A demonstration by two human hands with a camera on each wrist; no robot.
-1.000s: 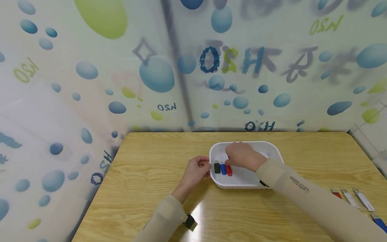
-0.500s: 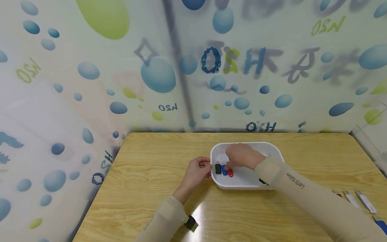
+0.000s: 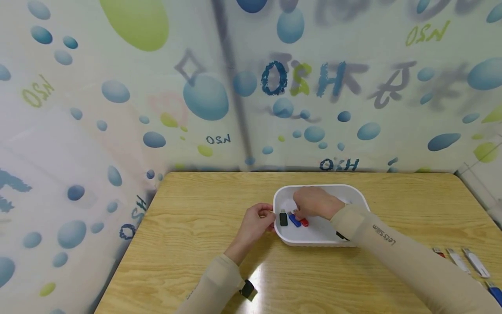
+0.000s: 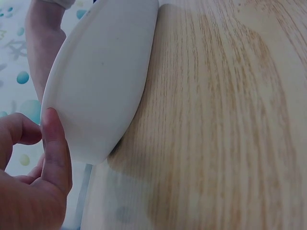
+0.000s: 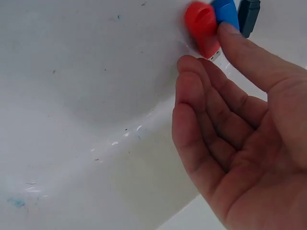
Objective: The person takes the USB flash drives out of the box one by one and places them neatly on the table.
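Observation:
In the head view my left hand [image 3: 256, 220] pinches the left rim of a white plastic basin [image 3: 313, 239]; the left wrist view has one fingertip against its outer wall. My right hand [image 3: 315, 203] reaches down inside it. In the right wrist view the thumb touches the end of a blue USB stick [image 5: 225, 12], beside a red USB stick [image 5: 201, 26]; the other fingers are loosely bent below. A black USB stick [image 3: 283, 219] lies at the basin's left end. Blue and red ones lie slanted, the red partly under the hand.
On the table [image 3: 204, 192] at the right lie more USB sticks, among them a white one [image 3: 476, 263] and a blue one [image 3: 495, 293]. A patterned curtain [image 3: 251, 87] stands behind the table's far edge.
The blue and red USB sticks have turned slantwise and slid slightly right inside the basin. My right thumb has shifted from the red stick towards the blue one. My left hand stays at the rim.

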